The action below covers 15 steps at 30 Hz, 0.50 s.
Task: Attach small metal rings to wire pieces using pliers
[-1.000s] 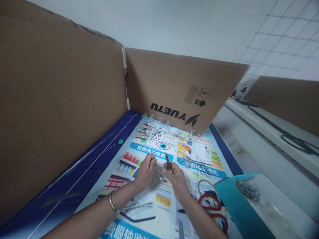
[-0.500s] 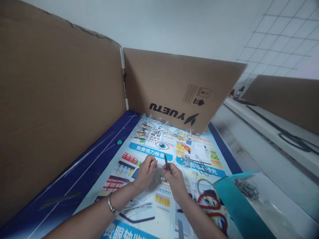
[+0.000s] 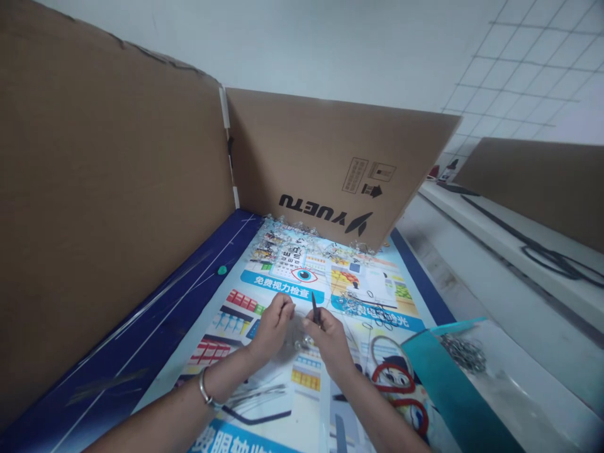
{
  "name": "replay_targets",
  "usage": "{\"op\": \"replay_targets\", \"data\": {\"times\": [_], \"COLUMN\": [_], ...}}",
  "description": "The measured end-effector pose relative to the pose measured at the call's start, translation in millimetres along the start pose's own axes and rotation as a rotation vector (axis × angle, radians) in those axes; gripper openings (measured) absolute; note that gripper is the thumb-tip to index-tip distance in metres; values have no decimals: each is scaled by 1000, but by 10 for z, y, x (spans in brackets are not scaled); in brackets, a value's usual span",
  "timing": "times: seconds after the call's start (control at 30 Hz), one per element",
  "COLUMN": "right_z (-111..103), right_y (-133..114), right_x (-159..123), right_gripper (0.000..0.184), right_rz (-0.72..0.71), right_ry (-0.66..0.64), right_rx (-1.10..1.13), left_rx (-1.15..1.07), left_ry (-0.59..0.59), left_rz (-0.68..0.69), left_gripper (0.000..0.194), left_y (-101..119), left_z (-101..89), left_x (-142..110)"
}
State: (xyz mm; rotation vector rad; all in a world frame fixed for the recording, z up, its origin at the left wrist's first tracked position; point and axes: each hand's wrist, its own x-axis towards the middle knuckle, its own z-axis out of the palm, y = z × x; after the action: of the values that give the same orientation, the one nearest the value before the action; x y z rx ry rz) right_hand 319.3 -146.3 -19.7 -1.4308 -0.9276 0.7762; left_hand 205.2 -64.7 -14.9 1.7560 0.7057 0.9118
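Observation:
Above the printed poster, my left hand [image 3: 274, 330] has its fingers pinched together; whatever is between them is too small to make out. My right hand [image 3: 331, 346], a short way to its right, is closed around a slim dark pointed tool [image 3: 314, 304]. The tool's tip points up and away from me, and its handle is hidden in the palm, so its exact kind does not show. Between and just below the two hands are small clear, shiny bead-like pieces [image 3: 302, 342], blurred. A silver bangle [image 3: 204, 387] circles my left wrist.
Red-handled scissors [image 3: 377, 373] lie right of my right forearm, beside a teal-sided box [image 3: 455, 390] containing metal pieces [image 3: 465, 352]. Thin wires [image 3: 259, 394] lie near my left wrist. Clear pieces [image 3: 283, 236] line the cardboard wall [image 3: 283, 138] at the back.
The whole view has shifted slightly, with the scene sliding a little to the left. Both hands keep nearly the same pose, and the right still holds the pointed tool.

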Motion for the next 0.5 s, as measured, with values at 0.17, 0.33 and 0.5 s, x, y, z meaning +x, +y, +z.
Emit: {"op": "replay_targets", "data": {"times": [0.17, 0.33, 0.5], "right_z": [17, 33, 40], "right_y": [-3, -7, -47], "right_x": [-11, -17, -29], "right_gripper": [15, 18, 11], "right_rz": [66, 66, 32], "right_ry": [-18, 2, 33], "right_rx": [85, 103, 106], "left_rx": [-37, -74, -89], "left_ry": [38, 53, 57], "left_rz": [-46, -56, -49], "left_gripper": [18, 18, 18], "left_y": [28, 39, 14], "left_z": [5, 10, 16], "left_x": [3, -6, -21]}}
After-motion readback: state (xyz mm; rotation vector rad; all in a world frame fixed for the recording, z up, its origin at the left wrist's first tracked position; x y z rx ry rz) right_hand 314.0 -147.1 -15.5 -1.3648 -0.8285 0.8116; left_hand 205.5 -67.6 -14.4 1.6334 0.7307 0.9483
